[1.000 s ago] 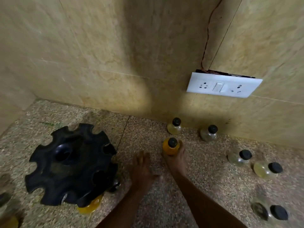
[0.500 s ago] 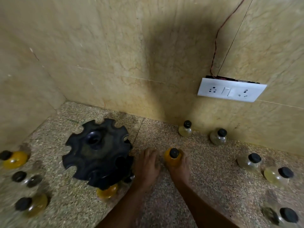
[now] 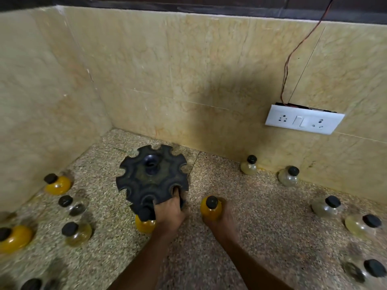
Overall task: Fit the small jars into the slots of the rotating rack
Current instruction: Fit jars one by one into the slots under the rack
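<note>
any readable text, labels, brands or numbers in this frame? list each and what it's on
None readable.
Jars, such as the orange jar in the right hand: black caps, no labels visible.
Black rack, gripped by the left hand: no markings visible.
White switch plate: only socket holes and a rocker, no lettering visible.

Speckled terrazzo floor [image 3: 261, 206] met beige marble-look walls at corner, far left. Far wall [image 3: 188, 80] showed faint horizontal tile joints; left wall [image 3: 41, 101] ran toward near left. Dark band [image 3: 188, 7] capped wall tiles along top. White switch-and-socket plate [image 3: 303, 119] hung tilted off far wall at right; thin red wire [image 3: 287, 68] rose from it toward upper right. Broad soft shadow darkened wall centre. Light was warm and dim.
</note>
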